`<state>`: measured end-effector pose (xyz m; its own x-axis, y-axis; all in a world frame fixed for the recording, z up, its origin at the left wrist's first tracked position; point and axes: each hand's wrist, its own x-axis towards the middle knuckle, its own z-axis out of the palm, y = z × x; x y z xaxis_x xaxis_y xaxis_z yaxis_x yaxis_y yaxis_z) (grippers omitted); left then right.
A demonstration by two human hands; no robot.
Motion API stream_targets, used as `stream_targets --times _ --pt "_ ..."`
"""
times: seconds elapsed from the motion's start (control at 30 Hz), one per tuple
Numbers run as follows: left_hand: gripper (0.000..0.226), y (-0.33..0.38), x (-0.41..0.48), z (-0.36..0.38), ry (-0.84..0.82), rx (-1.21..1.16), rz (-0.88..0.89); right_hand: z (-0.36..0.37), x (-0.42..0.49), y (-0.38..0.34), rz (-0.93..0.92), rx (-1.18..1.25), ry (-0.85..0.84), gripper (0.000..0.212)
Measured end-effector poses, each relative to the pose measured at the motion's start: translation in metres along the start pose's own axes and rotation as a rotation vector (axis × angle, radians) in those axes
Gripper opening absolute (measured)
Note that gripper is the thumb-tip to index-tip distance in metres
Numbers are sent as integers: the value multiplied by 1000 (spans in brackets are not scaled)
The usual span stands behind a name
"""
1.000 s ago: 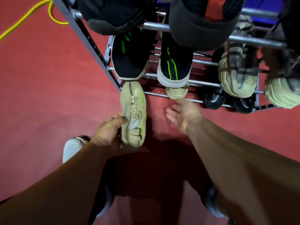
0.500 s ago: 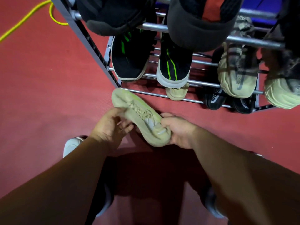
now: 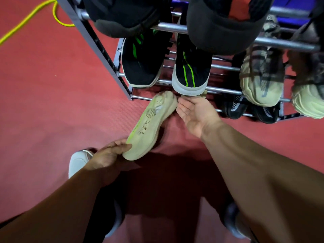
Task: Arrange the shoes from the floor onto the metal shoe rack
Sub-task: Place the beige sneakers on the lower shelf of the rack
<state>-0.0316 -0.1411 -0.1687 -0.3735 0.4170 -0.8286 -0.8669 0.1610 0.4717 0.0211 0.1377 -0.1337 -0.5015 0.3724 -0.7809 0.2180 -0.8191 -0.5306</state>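
Rack (image 3: 228, 68) mostly full. 1 pale shoe (image 3: 150, 125) left: left hand (image 3: 108, 155) grips its heel, toe at the bottom rail. Right hand (image 3: 196, 114) open, empty, beside the toe. Its mate (image 3: 194, 96) looks already placed.

a yellow cable (image 3: 26, 21) runs across the red floor (image 3: 52, 106) at the far left, looping near the upper corner. a strip of blue surface (image 3: 296, 5) shows at the top right. the person's own white shoe (image 3: 78, 162) stands on the floor at lower left.
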Motion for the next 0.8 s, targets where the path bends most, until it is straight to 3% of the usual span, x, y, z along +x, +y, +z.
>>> stream_targets --times 0.07,0.37,0.53,0.63,0.8 --pt "43 0 1 1 -24 -8 14 3 -3 -2 -2 -51 50 32" --pt "26 27 19 59 44 -269 110 -33 2 1 -120 -180 403 19" --pt "36 54 45 81 87 -339 173 -31 6 -8 -138 -354 339 25" --pt "45 71 57 92 78 -316 190 -28 6 -9 -80 -457 245 10" --pt "55 78 70 116 185 -215 124 -31 8 -7 -16 -400 206 4"
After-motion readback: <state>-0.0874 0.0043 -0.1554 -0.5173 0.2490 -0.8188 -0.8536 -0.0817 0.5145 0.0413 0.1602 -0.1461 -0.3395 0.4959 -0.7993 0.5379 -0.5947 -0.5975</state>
